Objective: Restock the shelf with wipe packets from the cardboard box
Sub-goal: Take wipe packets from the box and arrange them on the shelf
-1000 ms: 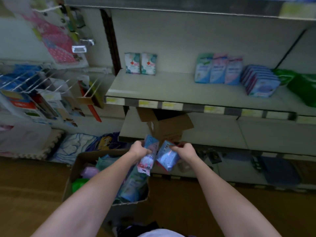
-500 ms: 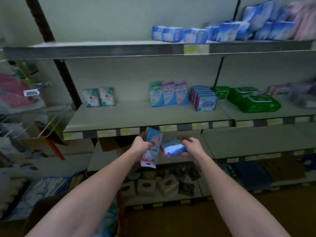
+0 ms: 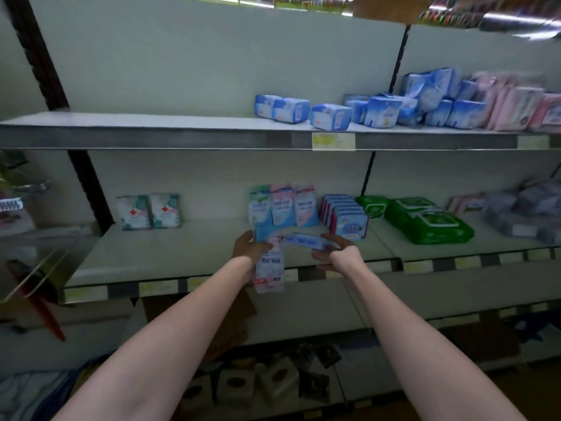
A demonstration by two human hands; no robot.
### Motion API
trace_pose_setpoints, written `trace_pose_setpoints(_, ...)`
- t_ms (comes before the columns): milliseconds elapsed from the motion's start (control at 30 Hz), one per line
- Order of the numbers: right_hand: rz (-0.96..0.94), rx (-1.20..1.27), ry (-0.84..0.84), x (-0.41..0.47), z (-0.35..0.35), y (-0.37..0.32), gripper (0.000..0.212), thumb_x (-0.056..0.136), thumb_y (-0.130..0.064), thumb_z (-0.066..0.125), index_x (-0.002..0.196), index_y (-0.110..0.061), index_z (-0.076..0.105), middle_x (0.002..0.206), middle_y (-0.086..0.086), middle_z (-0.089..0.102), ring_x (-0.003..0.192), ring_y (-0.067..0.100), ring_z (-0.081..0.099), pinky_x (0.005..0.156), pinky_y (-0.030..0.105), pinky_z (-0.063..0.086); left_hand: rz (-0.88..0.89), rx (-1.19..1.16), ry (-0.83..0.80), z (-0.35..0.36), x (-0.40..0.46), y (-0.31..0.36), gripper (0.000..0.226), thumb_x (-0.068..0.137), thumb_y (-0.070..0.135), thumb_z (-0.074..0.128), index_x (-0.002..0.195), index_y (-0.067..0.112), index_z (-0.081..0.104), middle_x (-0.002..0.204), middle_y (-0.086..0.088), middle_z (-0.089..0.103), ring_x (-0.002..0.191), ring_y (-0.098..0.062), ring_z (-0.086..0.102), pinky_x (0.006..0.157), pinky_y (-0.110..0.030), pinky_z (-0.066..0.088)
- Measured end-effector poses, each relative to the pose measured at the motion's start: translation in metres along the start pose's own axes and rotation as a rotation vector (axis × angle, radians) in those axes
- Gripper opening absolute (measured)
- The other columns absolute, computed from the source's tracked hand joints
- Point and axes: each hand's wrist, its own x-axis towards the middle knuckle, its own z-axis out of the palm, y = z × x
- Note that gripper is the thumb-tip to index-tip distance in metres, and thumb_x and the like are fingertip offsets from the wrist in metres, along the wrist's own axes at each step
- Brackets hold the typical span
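Observation:
My left hand (image 3: 245, 247) grips a tall pink and blue wipe packet (image 3: 269, 265) upright, in front of the middle shelf (image 3: 170, 253). My right hand (image 3: 332, 250) holds a flat blue wipe packet (image 3: 305, 240) by its right end, level with the shelf surface and touching the top of the other packet. Both hands hover just above the shelf's front edge, below a row of three upright packets (image 3: 283, 205). The cardboard box is out of view.
Two small packets with red crosses (image 3: 148, 211) stand at the shelf's left. A row of blue packs (image 3: 346, 215) and green packs (image 3: 425, 220) fill its right side. Blue and pink packs (image 3: 394, 107) sit on the upper shelf. A lower shelf holds an open carton (image 3: 230, 323).
Both hands rose with their packets from the box to the middle shelf's front. The view swung up and right, so the box left the frame. The right-hand packet turned flat.

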Motion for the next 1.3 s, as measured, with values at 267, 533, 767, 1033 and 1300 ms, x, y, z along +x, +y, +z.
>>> trace_pose_setpoints(267, -0.087, -0.297, 0.25, 0.054, 0.002, -0.006, 0.036, 0.083, -0.03, 0.077, 0.107, -0.006, 0.065, 0.074, -0.002, 0.066, 0.065, 0.012, 0.059, 0.061, 0.022, 0.042, -0.052, -0.141, -0.141, 0.006, 0.058, 0.013, 0.037, 0.084, -0.01, 0.061, 0.119, 0.003, 0.058, 0.105, -0.025, 0.069, 0.091, -0.04, 0.069, 0.077, -0.054, 0.057)
trace_pose_setpoints(533, -0.15, -0.377, 0.15, 0.078, -0.011, 0.005, 0.031, 0.09, -0.037, 0.067, 0.088, -0.006, 0.065, 0.064, -0.004, 0.053, 0.058, 0.013, 0.047, 0.055, 0.026, 0.039, -0.086, -0.143, -0.176, 0.025, 0.095, 0.012, 0.037, 0.083, -0.008, 0.064, 0.119, 0.001, 0.059, 0.102, -0.023, 0.07, 0.081, -0.034, 0.072, 0.057, -0.04, 0.058)
trace_pose_setpoints(767, -0.128, -0.441, 0.104, 0.106, -0.046, 0.007, 0.037, 0.097, -0.035, 0.056, 0.107, 0.001, 0.058, 0.083, 0.013, 0.059, 0.066, 0.019, 0.053, 0.053, 0.028, 0.046, -0.06, -0.05, -0.077, 0.06, 0.118, 0.013, 0.032, 0.085, 0.001, 0.067, 0.116, 0.005, 0.06, 0.096, -0.015, 0.07, 0.07, -0.023, 0.07, 0.049, -0.031, 0.055)
trace_pose_setpoints(1033, -0.078, -0.384, 0.041, 0.139, -0.116, 0.019, 0.036, 0.092, -0.027, 0.067, 0.123, -0.018, 0.053, 0.117, 0.009, 0.067, 0.091, 0.018, 0.066, 0.07, 0.031, 0.056, -0.084, -0.012, 0.03, 0.113, 0.129, 0.006, 0.015, 0.085, 0.003, 0.067, 0.095, 0.011, 0.059, 0.076, -0.008, 0.066, 0.048, -0.015, 0.064, 0.037, -0.023, 0.048)
trace_pose_setpoints(1300, -0.075, -0.523, -0.156, 0.172, -0.164, 0.002, 0.056, 0.072, -0.026, 0.087, 0.122, -0.017, 0.061, 0.112, -0.005, 0.068, 0.089, 0.008, 0.067, 0.061, 0.011, 0.051, -0.056, 0.018, 0.104, 0.165, 0.136, -0.002, 0.016, 0.084, 0.0, 0.068, 0.098, 0.004, 0.061, 0.074, -0.01, 0.068, 0.043, -0.014, 0.065, 0.036, -0.023, 0.047)
